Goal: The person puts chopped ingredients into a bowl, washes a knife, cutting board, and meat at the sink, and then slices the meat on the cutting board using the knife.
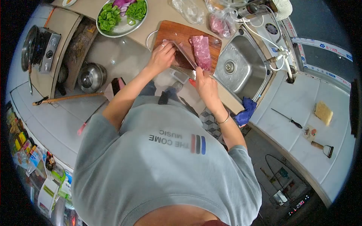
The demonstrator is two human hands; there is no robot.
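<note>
A kitchen knife is held over the wooden cutting board, its broad blade slanting between my two hands. My right hand is closed around the handle end, low at the board's near edge. At the blade's far end my left hand has its fingers bent onto the blade; the fingertips are partly hidden. To the right of the blade lies a slab of raw pink meat on the board, touched by neither hand.
Left of the board stands a metal plate with chopped greens and purple onion. A steel sink adjoins the board on the right, with a blue cloth at its near corner. Bagged meat lies behind. A sharpening rod rests on the right counter.
</note>
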